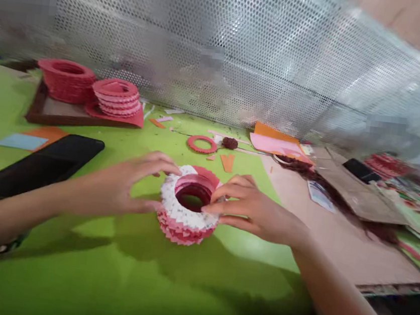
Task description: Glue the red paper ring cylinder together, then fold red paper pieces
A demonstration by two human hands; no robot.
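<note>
A round paper ring (184,214) built of folded white, pink and red pieces sits on the green table (113,278) in the middle of the view. My left hand (127,183) holds its left side, fingers curled over the top rim. My right hand (250,207) pinches its right rim with thumb and fingertips. The ring's hollow centre faces up.
A black phone (38,163) lies to the left. A brown tray (52,111) at the back left carries stacks of red paper rings (67,80). A flat red ring (201,144), paper scraps and orange sheets (276,137) lie behind. Brown cardboard (338,228) covers the right. Perforated metal wall (245,50) behind.
</note>
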